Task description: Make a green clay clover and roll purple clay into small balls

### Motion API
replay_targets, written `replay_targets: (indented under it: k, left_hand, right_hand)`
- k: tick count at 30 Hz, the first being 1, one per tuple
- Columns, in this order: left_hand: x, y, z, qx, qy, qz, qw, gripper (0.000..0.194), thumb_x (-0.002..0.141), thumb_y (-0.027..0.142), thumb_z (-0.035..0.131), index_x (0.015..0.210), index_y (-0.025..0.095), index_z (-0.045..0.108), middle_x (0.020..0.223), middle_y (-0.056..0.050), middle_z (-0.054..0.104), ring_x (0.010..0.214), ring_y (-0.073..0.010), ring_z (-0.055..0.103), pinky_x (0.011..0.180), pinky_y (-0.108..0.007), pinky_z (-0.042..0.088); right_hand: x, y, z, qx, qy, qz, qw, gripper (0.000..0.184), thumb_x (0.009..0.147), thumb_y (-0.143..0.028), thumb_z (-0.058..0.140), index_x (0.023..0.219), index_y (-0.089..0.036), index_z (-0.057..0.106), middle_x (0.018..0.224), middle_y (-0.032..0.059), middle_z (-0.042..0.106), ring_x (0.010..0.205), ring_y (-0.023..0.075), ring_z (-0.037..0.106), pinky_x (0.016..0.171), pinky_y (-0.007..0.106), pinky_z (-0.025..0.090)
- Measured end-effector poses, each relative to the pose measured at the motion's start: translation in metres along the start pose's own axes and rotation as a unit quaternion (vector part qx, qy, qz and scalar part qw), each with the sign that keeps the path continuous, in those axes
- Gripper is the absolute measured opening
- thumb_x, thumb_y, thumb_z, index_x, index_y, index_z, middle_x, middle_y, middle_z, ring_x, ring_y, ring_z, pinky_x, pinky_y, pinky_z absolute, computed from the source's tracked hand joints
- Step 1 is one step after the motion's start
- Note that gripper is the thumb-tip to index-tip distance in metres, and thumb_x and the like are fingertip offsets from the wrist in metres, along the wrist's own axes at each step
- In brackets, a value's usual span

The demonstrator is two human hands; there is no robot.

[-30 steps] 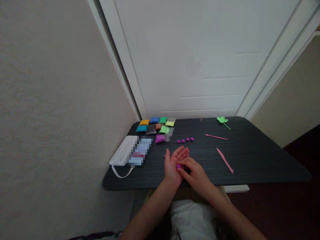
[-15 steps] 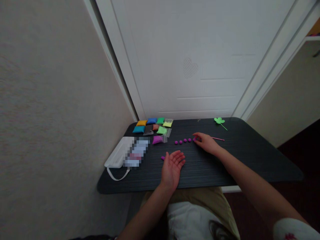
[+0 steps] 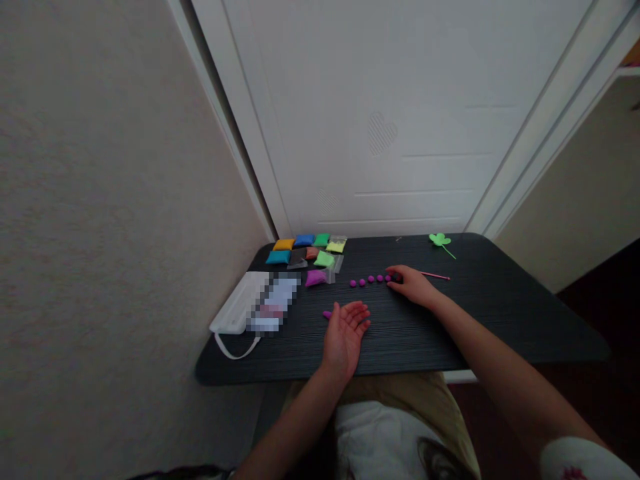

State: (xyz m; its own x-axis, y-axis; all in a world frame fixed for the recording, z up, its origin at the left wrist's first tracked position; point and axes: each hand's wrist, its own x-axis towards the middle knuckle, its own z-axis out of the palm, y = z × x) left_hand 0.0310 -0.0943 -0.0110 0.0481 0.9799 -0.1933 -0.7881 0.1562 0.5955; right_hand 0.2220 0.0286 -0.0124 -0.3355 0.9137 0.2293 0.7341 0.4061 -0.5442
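Several small purple balls [image 3: 371, 279] lie in a row on the dark table. My right hand [image 3: 409, 285] is at the right end of this row, its thumb and fingers parted, with dark tabletop showing between them. The last purple ball [image 3: 388, 278] rests at the tips of those fingers. My left hand [image 3: 347, 333] is palm up near the front, open, with nothing in the palm. A purple clay-like piece [image 3: 327, 315] lies beside the left thumb, partly hidden by it.
Several coloured clay packets [image 3: 280, 257] lie at the back left, a purple packet [image 3: 315, 277] nearest the balls. A white case [image 3: 243, 303] with a strap and a blurred phone-like item [image 3: 275, 303] is at left. A pink stick [image 3: 436, 275] and green clover shape [image 3: 440, 240] lie right.
My right thumb and fingers have parted at the end of the row, and the last purple ball now shows more plainly there. My left hand has stayed as it was.
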Motion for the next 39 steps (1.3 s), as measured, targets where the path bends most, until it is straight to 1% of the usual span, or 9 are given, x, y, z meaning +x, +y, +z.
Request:
replay_targets:
  k: [5, 13, 17, 21, 24, 27, 29, 34, 39]
  left_hand:
    - [0.0, -0.001, -0.002, 0.001, -0.003, -0.002, 1.0, 0.036, 0.079, 0.042, 0.043, 0.086, 0.012, 0.06, 0.087, -0.01, 0.061, 0.081, -0.016, 0.057, 0.073, -0.027, 0.043]
    - [-0.002, -0.002, -0.002, 0.007, 0.003, 0.002, 1.0, 0.027, 0.078, 0.033, 0.047, 0.079, 0.011, 0.062, 0.077, -0.007, 0.062, 0.074, -0.0124, 0.057, 0.072, -0.025, 0.043]
    - [-0.002, -0.002, -0.002, 0.002, 0.003, 0.003, 1.0, 0.025, 0.078, 0.032, 0.048, 0.079, 0.011, 0.062, 0.078, -0.007, 0.062, 0.075, -0.0127, 0.058, 0.073, -0.025, 0.044]
    - [0.001, -0.003, 0.0, -0.006, 0.005, 0.002, 1.0, 0.025, 0.078, 0.031, 0.048, 0.087, 0.012, 0.06, 0.089, -0.01, 0.063, 0.087, -0.0157, 0.058, 0.083, -0.029, 0.042]
    - [0.001, -0.003, 0.011, -0.021, -0.005, -0.012, 1.0, 0.031, 0.078, 0.034, 0.047, 0.099, 0.013, 0.057, 0.097, -0.01, 0.062, 0.093, -0.0167, 0.057, 0.087, -0.03, 0.04]
    - [-0.003, 0.002, 0.026, -0.061, -0.053, -0.062, 0.995, 0.04, 0.079, 0.042, 0.043, 0.104, 0.013, 0.055, 0.099, -0.01, 0.061, 0.092, -0.0172, 0.058, 0.085, -0.03, 0.042]
    - [-0.005, 0.009, 0.034, -0.09, -0.082, -0.108, 0.987, 0.044, 0.079, 0.044, 0.042, 0.103, 0.01, 0.056, 0.1, -0.012, 0.061, 0.094, -0.0183, 0.057, 0.085, -0.029, 0.042]
    - [-0.006, 0.02, 0.037, -0.136, -0.089, -0.134, 0.978, 0.035, 0.081, 0.038, 0.041, 0.092, 0.009, 0.059, 0.092, -0.01, 0.063, 0.087, -0.0139, 0.059, 0.081, -0.023, 0.045]
    - [-0.013, 0.016, 0.052, -0.14, -0.107, -0.125, 0.976, 0.036, 0.084, 0.038, 0.036, 0.095, 0.013, 0.059, 0.102, -0.008, 0.06, 0.1, -0.0137, 0.054, 0.088, -0.023, 0.041]
  right_hand:
    - [-0.001, 0.003, -0.003, 0.008, -0.008, 0.007, 1.0, 0.043, 0.069, -0.026, 0.059, 0.111, -0.019, 0.051, 0.1, 0.005, 0.059, 0.078, 0.013, 0.056, 0.075, 0.027, 0.045]
    - [0.001, 0.002, -0.003, 0.0, -0.016, 0.01, 1.0, 0.034, 0.071, -0.026, 0.058, 0.104, -0.019, 0.056, 0.095, 0.0049, 0.059, 0.078, 0.0133, 0.056, 0.074, 0.027, 0.045]
    - [0.003, -0.003, -0.006, -0.013, -0.009, 0.0, 1.0, 0.02, 0.073, -0.029, 0.055, 0.089, -0.019, 0.062, 0.09, 0.0048, 0.058, 0.074, 0.0138, 0.055, 0.072, 0.029, 0.044]
    - [-0.014, -0.033, -0.019, -0.016, 0.003, -0.022, 1.0, 0.02, 0.076, -0.029, 0.052, 0.091, -0.019, 0.06, 0.093, 0.005, 0.058, 0.079, 0.0149, 0.055, 0.076, 0.03, 0.043]
    - [-0.045, -0.075, -0.025, -0.004, 0.005, -0.126, 0.992, 0.019, 0.077, -0.028, 0.052, 0.094, -0.022, 0.058, 0.098, 0.0042, 0.058, 0.095, 0.0165, 0.051, 0.085, 0.032, 0.04]
    - [-0.072, -0.115, -0.018, -0.031, 0.002, -0.181, 0.983, 0.016, 0.077, -0.029, 0.053, 0.09, -0.024, 0.059, 0.097, 0.0028, 0.06, 0.096, 0.019, 0.05, 0.087, 0.038, 0.037]
    - [-0.083, -0.131, -0.011, -0.055, 0.017, -0.195, 0.979, 0.017, 0.078, -0.027, 0.05, 0.092, -0.024, 0.059, 0.097, 0.003, 0.061, 0.098, 0.0205, 0.048, 0.092, 0.043, 0.031]
    - [-0.09, -0.137, -0.015, -0.055, 0.037, -0.228, 0.971, 0.033, 0.078, -0.031, 0.05, 0.11, -0.025, 0.052, 0.112, 0.0033, 0.056, 0.113, 0.0225, 0.04, 0.102, 0.049, 0.014]
    - [-0.085, -0.139, -0.025, 0.022, 0.129, -0.206, 0.97, 0.042, 0.083, -0.034, 0.035, 0.123, -0.021, 0.039, 0.126, 0.0063, 0.044, 0.122, 0.0217, 0.032, 0.104, 0.047, 0.015]
